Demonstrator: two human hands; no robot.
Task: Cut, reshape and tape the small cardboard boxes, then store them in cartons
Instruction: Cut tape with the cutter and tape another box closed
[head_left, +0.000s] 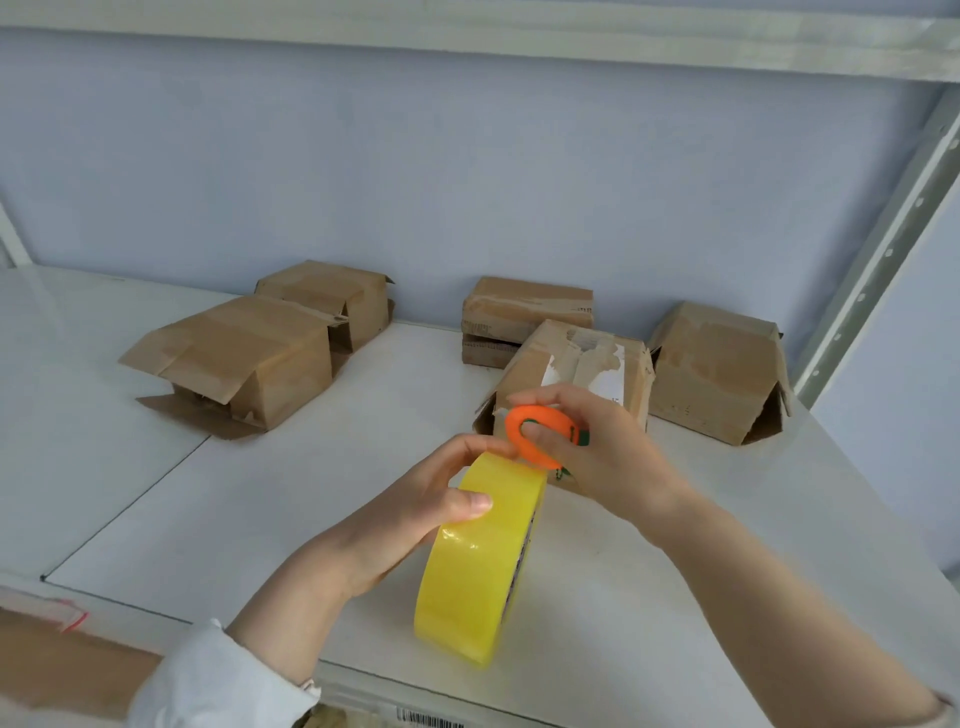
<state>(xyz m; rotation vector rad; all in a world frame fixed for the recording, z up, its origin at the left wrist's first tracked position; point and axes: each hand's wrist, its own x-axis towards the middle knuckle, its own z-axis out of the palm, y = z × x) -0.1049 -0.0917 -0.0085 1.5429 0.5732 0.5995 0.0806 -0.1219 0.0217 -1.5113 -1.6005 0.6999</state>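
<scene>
My left hand grips a big roll of yellow tape, held upright above the white shelf. My right hand holds a small orange cutter with one finger through its ring, right at the top edge of the roll. Just behind my hands stands a small cardboard box with a torn white label. Several other small cardboard boxes sit along the back: two with open flaps at the left, a closed one in the middle, one at the right.
A pale blue wall closes the back of the shelf. A perforated metal upright rises at the right, and another shelf board runs overhead. A brown carton shows at the lower left, below the shelf edge.
</scene>
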